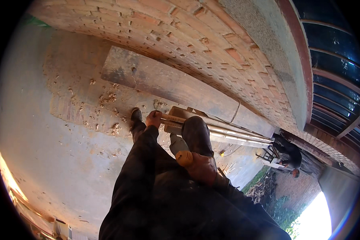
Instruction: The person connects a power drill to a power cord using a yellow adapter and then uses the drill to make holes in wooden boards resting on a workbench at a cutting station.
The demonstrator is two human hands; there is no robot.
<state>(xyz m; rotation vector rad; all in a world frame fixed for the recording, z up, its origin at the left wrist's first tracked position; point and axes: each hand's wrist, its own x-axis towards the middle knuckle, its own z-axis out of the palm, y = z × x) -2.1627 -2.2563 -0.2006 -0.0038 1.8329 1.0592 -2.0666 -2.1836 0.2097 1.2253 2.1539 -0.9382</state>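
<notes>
My left hand is closed around the near ends of long, pale wooden poles. The poles run off to the right, over a worn wooden bench or board. My bent leg lies across them. Close to my lap, my right hand is wrapped round a tool with a rounded, yellowish wooden end. A flat grey part shows beside that end; the tool's exact kind is unclear. The fingers of my right hand are partly hidden.
A long thick plank lies along the brick wall. Shavings litter the concrete floor. At the far right another person bends near a small stand. A dark-paned roof hangs above the wall.
</notes>
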